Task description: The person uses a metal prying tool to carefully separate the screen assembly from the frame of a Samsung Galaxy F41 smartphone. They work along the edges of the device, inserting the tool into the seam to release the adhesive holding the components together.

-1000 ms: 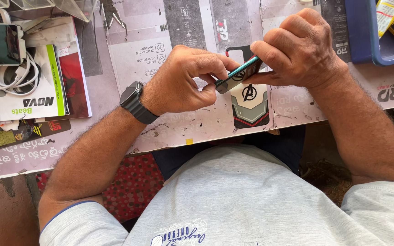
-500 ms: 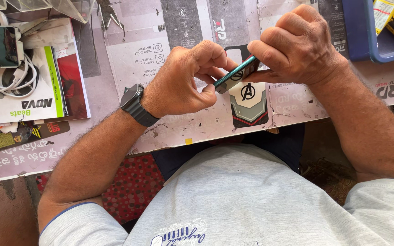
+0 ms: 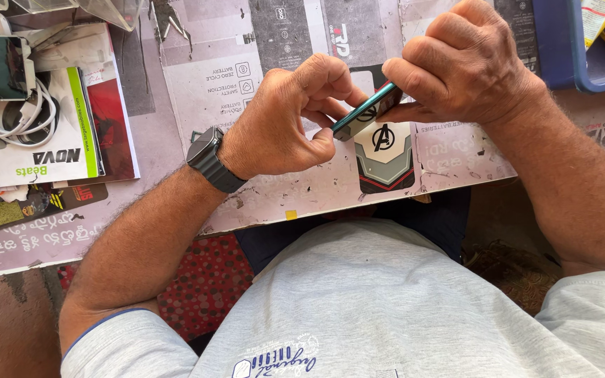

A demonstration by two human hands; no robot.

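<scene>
Between the two hands, just above the near edge of the table (image 3: 260,210), a slim teal-edged phone (image 3: 365,112) is held edge-on, its long axis slanting from lower left up to upper right. Left hand (image 3: 281,122), with a dark watch (image 3: 213,159) on its wrist, curls its fingers and thumb shut around the lower end, while the right hand (image 3: 467,63) is clenched on the upper end, so each hand is equally close to it. Beneath lies a grey phone case (image 3: 385,157) flat on the table, and farther off a blue tray (image 3: 561,49) sits at the right and white cables (image 3: 8,122) at the left.
</scene>
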